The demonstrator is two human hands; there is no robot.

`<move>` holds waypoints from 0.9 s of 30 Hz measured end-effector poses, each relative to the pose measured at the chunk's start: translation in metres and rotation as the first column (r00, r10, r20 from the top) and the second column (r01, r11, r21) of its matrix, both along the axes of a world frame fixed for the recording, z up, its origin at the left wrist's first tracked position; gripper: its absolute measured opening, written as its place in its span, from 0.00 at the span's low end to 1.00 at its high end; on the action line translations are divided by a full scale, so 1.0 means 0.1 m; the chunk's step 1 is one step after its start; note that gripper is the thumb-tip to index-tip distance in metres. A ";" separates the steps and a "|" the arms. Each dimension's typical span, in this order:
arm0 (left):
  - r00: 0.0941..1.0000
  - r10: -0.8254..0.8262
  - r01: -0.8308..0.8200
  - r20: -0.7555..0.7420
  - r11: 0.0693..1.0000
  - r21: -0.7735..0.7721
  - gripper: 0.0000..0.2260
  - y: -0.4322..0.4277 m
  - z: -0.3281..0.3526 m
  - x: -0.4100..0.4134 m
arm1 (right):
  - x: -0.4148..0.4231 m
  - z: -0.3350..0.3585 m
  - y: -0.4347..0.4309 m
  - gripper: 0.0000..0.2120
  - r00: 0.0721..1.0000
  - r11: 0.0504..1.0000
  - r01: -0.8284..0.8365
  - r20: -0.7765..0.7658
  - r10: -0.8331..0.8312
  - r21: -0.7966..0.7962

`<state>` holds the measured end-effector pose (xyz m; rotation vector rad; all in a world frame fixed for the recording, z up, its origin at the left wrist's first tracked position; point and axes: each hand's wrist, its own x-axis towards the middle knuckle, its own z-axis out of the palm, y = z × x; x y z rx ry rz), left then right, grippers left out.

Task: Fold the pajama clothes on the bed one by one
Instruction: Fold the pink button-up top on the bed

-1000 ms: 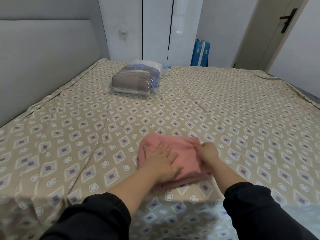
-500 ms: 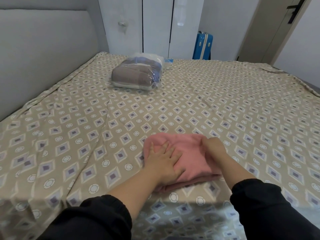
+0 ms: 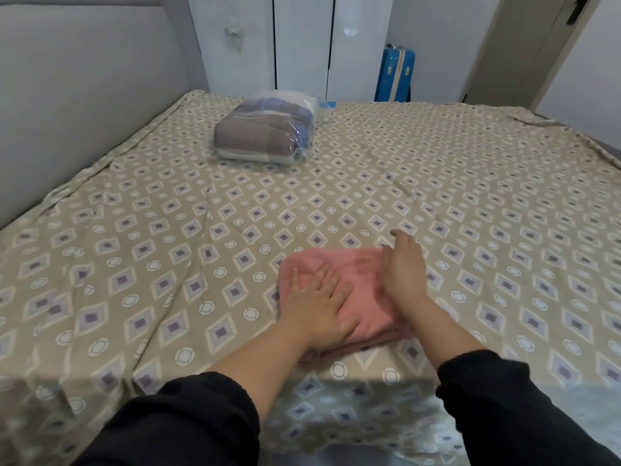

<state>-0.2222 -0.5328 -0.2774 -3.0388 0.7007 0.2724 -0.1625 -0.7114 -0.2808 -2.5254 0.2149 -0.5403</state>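
A pink pajama garment (image 3: 361,290), folded into a small thick rectangle, lies on the patterned bed sheet (image 3: 168,250) near the front edge. My left hand (image 3: 319,302) presses flat on its left half, fingers spread and straight. My right hand (image 3: 405,267) lies along the garment's right edge, fingers stretched forward and slightly blurred, their tips reaching past the far edge onto the sheet. Neither hand curls round the cloth.
A clear plastic bag of folded grey and blue cloth (image 3: 265,131) sits at the far left of the bed. A grey headboard (image 3: 84,95) runs along the left. White wardrobe doors (image 3: 302,45), a blue suitcase (image 3: 395,75) and a door stand beyond the bed.
My right hand has uncurled from the garment's far right corner and stretched forward along its right edge. My left hand stays pressed on the left half. The view has shifted slightly.
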 end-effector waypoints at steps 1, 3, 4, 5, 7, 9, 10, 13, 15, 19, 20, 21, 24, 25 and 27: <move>1.000 -0.003 0.003 0.006 1.000 -0.002 0.32 0.00 -0.01 0.00 | -0.09 -0.01 0.03 0.19 0.994 0.993 -0.105 0.045 0.103 0.044; 1.000 -0.006 0.006 0.015 1.000 0.000 0.33 0.01 -0.01 0.00 | -0.24 -0.14 0.11 0.20 0.954 0.956 -0.291 -0.089 0.288 -0.026; 1.000 -0.007 0.007 0.015 1.000 -0.003 0.33 0.02 -0.01 0.00 | -0.29 -0.22 0.11 0.22 0.924 0.939 -0.333 -0.226 0.307 -0.085; 1.000 -0.007 0.007 0.015 1.000 -0.014 0.33 0.03 0.01 -0.01 | -0.31 -0.29 0.10 0.23 0.898 0.933 -0.340 -0.333 0.287 -0.115; 1.000 0.003 -0.001 0.020 0.995 -0.097 0.33 0.07 0.03 -0.04 | -0.30 -0.31 0.09 0.24 0.873 0.936 -0.329 -0.417 0.252 -0.124; 0.999 0.027 -0.019 0.024 0.961 -0.277 0.34 0.15 0.02 -0.11 | -0.31 -0.28 0.09 0.24 0.867 0.935 -0.331 -0.432 0.249 -0.125; 0.999 0.043 -0.028 0.031 0.926 -0.375 0.36 0.22 -0.01 -0.17 | -0.31 -0.27 0.10 0.24 0.861 0.935 -0.336 -0.439 0.255 -0.116; 0.993 0.099 -0.044 0.058 0.796 -0.604 0.40 0.46 -0.21 -0.39 | -0.31 -0.26 0.10 0.24 0.855 0.944 -0.322 -0.451 0.257 -0.072; 0.990 0.138 -0.073 0.041 0.728 -0.682 0.42 0.58 -0.31 -0.57 | -0.30 -0.26 0.09 0.25 0.848 0.944 -0.326 -0.459 0.266 -0.056; 0.935 0.345 -0.185 0.083 0.672 -0.717 0.40 0.61 -0.37 -0.76 | -0.28 -0.26 0.08 0.25 0.840 0.946 -0.323 -0.468 0.276 -0.021; 0.920 0.376 -0.191 0.109 0.674 -0.713 0.40 0.58 -0.35 -0.79 | -0.27 -0.25 0.08 0.25 0.838 0.947 -0.322 -0.469 0.280 -0.011; 0.912 0.390 -0.196 0.126 0.686 -0.701 0.40 0.54 -0.34 -0.81 | -0.27 -0.25 0.07 0.25 0.836 0.947 -0.323 -0.471 0.283 -0.004; 0.886 0.451 -0.278 0.104 0.699 -0.658 0.43 0.38 -0.30 -0.83 | -0.26 -0.26 0.07 0.25 0.835 0.948 -0.319 -0.476 0.275 -0.011; 0.873 0.486 -0.337 0.038 0.657 -0.674 0.43 0.33 -0.29 -0.82 | -0.26 -0.26 0.07 0.25 0.835 0.947 -0.319 -0.477 0.274 -0.015; 0.843 0.533 -0.418 -0.080 0.554 -0.720 0.40 0.26 -0.27 -0.80 | -0.25 -0.26 0.06 0.24 0.834 0.947 -0.321 -0.476 0.279 -0.007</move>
